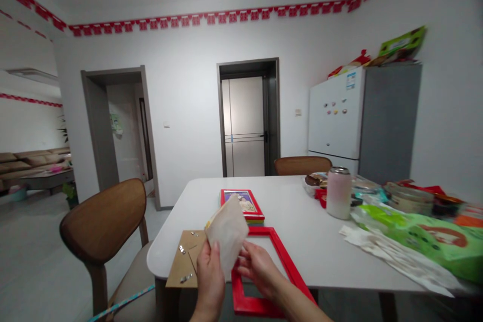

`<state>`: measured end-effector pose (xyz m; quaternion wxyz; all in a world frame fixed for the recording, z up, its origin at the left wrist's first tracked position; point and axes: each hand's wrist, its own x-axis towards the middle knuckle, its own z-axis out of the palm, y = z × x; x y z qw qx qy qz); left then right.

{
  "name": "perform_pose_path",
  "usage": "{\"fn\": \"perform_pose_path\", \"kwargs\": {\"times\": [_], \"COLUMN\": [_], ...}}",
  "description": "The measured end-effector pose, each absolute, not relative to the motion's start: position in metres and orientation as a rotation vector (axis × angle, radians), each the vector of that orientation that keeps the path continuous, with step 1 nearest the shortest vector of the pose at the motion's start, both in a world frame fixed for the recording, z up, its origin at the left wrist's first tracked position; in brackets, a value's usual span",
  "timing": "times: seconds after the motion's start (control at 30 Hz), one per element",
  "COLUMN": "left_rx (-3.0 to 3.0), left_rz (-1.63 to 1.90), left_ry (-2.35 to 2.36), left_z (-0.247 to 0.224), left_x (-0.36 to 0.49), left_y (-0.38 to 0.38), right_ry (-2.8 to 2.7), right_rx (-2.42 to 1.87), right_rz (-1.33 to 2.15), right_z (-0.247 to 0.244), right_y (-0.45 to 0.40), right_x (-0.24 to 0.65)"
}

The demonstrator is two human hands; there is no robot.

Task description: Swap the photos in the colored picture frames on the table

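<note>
A whitish sheet is held up off the table, tilted, with a yellowish edge at its left. My left hand grips its lower left part, thumb on the near face. At the sheet's lower right edge, my right hand has its fingers curled round the edge. Beneath my right hand lies an empty red frame, overhanging the table's near edge. To the left, a brown backing board carries several small metal clips. Behind the sheet, a red-framed picture rests on a stack.
The white table holds a pink and white can-shaped bottle, a green package, white cloth-like material and several containers at the right. Wooden chairs stand at the left and far side.
</note>
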<state>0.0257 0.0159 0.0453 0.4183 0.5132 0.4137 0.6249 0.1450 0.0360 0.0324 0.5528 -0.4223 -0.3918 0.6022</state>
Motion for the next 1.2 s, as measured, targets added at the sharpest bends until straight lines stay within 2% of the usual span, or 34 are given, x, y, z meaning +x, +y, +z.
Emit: {"fn": "perform_pose_path", "kwargs": {"times": [0.1,0.2,0.37,0.5,0.93,1.07,1.2], "left_rx": [1.121,1.182,1.701,2.003,2.152,2.239,2.225], "left_rz": [1.476,1.427,1.122,0.896,0.821,0.802,0.543], "left_ry": [0.818,0.869,1.190,1.234,1.171,1.343,1.923], "left_z": [0.030,0.015,0.005,0.002,0.004,0.010,0.003], "left_x": [0.044,0.046,0.038,0.038,0.021,-0.026,-0.078], "left_y": [0.012,0.012,0.004,-0.003,-0.005,0.001,0.024], "right_ry": [-0.886,-0.975,-1.165,-1.344,-1.817,-1.849,-2.003], "right_rx": [-1.026,-1.163,-1.507,-1.665,-2.225,-2.012,-1.549], "right_rz": [1.257,1.136,0.983,0.833,0.033,0.012,0.190], "right_z": [0.031,0.035,0.030,0.020,0.024,0.028,0.030], "right_y": [0.038,0.041,0.048,0.056,0.052,0.049,0.042], "right_x": [0.165,0.196,0.231,0.231,0.224,0.205,0.142]}}
